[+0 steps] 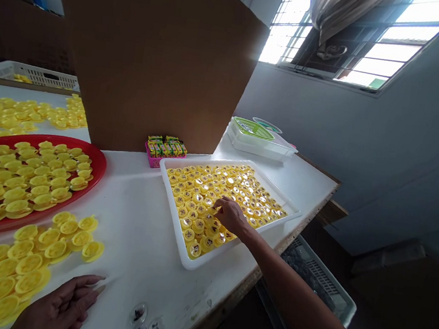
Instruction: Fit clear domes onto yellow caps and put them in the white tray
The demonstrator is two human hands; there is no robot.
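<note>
My right hand (229,214) reaches into a white rectangular tray (173,218) and its fingertips touch the packed yellow round caps (216,186) inside. My left hand (61,305) lies low on the white table (135,218), its fingers beside a spread of larger yellow cup-shaped pieces (2,281) and holding nothing. Just below those fingers sit several clear round capsules with dark prints (139,314). A red oval tray (93,169) to the left carries more yellow pieces (31,183).
A brown cardboard partition (149,52) rises behind the table, with more yellow pieces (8,110) left of it. A pink basket of small boxes (159,156) and stacked white containers with a green lid (254,131) stand at the back. A plastic crate (317,285) sits below the table's right edge.
</note>
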